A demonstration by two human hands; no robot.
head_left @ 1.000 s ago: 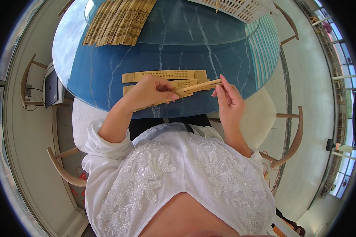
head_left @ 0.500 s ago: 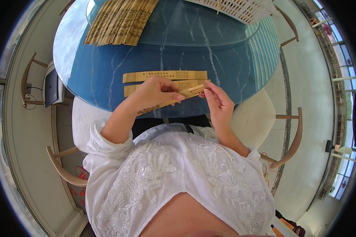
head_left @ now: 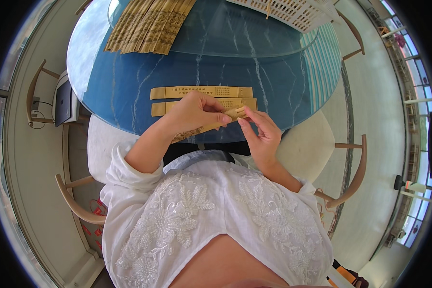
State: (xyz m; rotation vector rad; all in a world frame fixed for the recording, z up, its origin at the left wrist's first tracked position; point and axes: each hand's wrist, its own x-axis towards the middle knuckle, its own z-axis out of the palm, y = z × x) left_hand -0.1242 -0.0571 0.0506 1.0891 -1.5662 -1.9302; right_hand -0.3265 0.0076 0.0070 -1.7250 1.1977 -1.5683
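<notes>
A gold paper chopstick sleeve [head_left: 189,135] slants in front of me above the table's near edge, its darker patterned end toward the lower left. My left hand [head_left: 193,113] is closed on it, thumb on top. From its upper right end stick out the pale ends of wooden chopsticks [head_left: 240,110]. My right hand [head_left: 264,134] pinches at those ends with thumb and fingertips. Just beyond my hands, two more flat gold sleeves, a far sleeve [head_left: 201,92] and a near sleeve [head_left: 163,108], lie side by side on the tabletop. The left hand partly covers the near one.
A fanned row of gold sleeves [head_left: 151,26] lies at the far left on a raised round glass top [head_left: 211,33]. On its far right stands a white slatted basket [head_left: 293,14]. The blue, white-veined table [head_left: 125,96] has wooden chairs around it. One chair holds a dark laptop [head_left: 62,101].
My right hand has moved slightly left and closer to the left hand. The chopsticks stick out less from the sleeve. My left hand keeps its grip.
</notes>
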